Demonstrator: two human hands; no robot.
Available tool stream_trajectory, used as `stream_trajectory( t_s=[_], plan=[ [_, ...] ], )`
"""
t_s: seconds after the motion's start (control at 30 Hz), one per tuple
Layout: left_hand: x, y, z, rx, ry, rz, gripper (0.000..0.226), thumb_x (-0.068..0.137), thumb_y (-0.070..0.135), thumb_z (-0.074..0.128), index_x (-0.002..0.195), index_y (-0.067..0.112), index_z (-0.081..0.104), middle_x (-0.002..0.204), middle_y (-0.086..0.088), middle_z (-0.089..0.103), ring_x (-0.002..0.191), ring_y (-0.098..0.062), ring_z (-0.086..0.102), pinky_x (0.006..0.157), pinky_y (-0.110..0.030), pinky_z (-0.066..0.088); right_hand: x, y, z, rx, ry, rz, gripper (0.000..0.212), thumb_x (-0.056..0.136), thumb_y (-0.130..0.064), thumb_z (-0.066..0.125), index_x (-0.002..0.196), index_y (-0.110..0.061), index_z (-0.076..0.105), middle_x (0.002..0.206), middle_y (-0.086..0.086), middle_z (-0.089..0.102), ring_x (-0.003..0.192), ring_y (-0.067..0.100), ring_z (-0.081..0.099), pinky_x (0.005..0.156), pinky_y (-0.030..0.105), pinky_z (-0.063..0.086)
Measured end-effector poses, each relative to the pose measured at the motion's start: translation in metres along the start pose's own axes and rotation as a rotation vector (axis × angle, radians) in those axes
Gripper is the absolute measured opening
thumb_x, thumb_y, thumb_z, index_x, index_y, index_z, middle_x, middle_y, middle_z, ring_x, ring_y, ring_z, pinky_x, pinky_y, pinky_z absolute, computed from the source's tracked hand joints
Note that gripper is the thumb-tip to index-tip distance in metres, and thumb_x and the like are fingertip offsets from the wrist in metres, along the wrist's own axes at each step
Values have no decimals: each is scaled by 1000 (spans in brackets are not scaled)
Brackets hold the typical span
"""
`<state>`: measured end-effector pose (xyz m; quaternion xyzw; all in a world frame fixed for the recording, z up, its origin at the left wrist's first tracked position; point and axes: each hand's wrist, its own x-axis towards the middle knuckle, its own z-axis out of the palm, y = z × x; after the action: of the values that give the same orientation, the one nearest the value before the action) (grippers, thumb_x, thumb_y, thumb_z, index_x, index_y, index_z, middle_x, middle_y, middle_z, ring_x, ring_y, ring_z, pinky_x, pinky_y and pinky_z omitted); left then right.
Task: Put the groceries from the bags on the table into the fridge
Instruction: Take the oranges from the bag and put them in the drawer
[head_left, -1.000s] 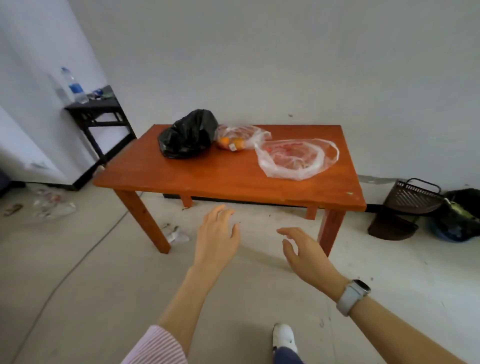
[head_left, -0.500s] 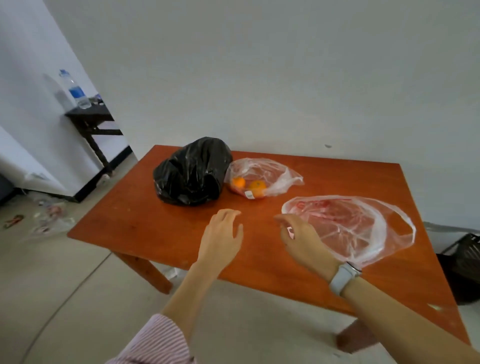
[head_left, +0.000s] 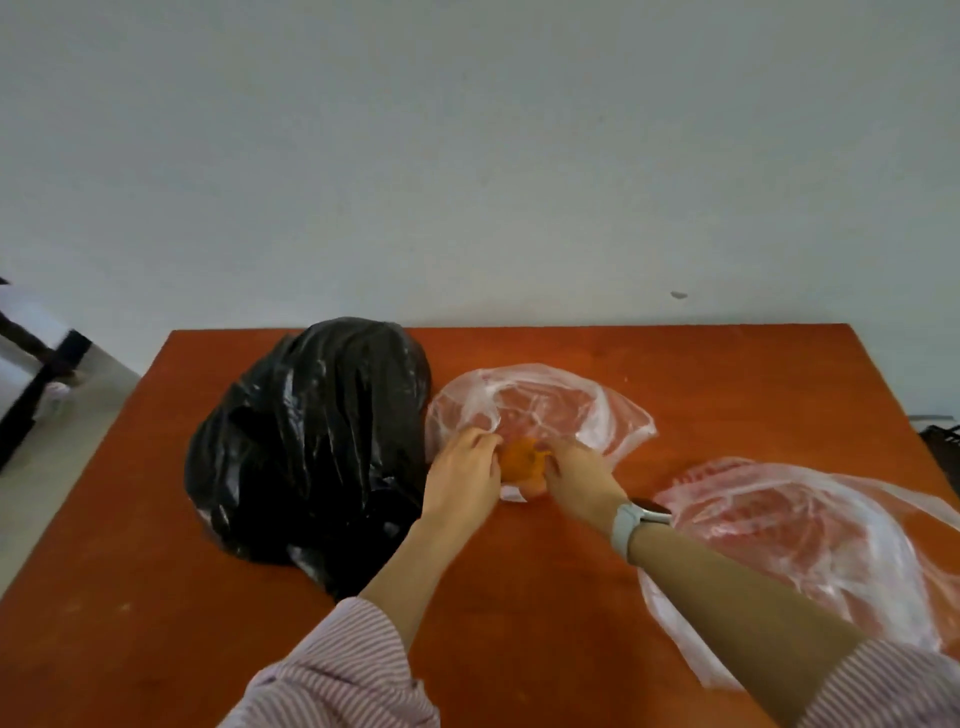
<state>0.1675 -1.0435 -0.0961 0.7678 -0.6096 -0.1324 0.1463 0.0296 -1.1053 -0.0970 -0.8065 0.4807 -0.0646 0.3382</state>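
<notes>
A full black bag (head_left: 311, 441) lies on the left of the orange-brown table (head_left: 519, 623). Beside it sits a clear plastic bag (head_left: 545, 405) with an orange fruit (head_left: 522, 460) inside. My left hand (head_left: 462, 483) and my right hand (head_left: 582, 478) both hold the near part of that bag, fingers curled on either side of the orange. A second, larger clear bag (head_left: 810, 551) lies flat at the right, partly under my right forearm. The fridge is out of view.
A grey-white wall rises right behind the table. At the far left, floor and a dark furniture leg (head_left: 36, 374) show. A dark basket edge (head_left: 943, 434) peeks in at the right.
I have come up close to the table. Both hands, open in the air before, have reached forward and taken hold of the middle clear bag around the orange.
</notes>
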Motion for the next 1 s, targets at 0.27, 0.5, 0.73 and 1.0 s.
stream_trajectory(
  t_s=[0.27,0.5,0.73,1.0],
  plan=[
    [53,-51,23,-194,-310,-168,55,92,27,52,142,20,30,146,-5,34,131,-23,36,98,-32,37,46,16,39,-230,-74,-18,46,88,-34,53,130,-18,42,141,5,33,129,28,28,105,39,31],
    [53,-70,35,-590,-421,-457,66,90,45,51,139,11,24,145,-13,36,126,-29,43,94,-35,38,41,42,35,-195,-200,-15,79,82,-45,59,143,-28,13,148,2,22,131,24,31,101,38,37],
    [32,-52,29,-192,90,-417,28,87,19,62,104,2,46,104,-13,55,93,-29,58,65,-34,46,34,61,24,-209,-53,66,81,84,-29,59,145,-22,7,143,7,30,125,26,37,86,33,46],
    [35,-27,5,101,673,276,26,81,14,57,102,13,42,107,-9,39,96,-25,44,84,-39,34,25,63,28,-495,223,-301,51,77,-22,60,125,-13,44,112,12,61,94,29,62,77,39,52]
  ],
)
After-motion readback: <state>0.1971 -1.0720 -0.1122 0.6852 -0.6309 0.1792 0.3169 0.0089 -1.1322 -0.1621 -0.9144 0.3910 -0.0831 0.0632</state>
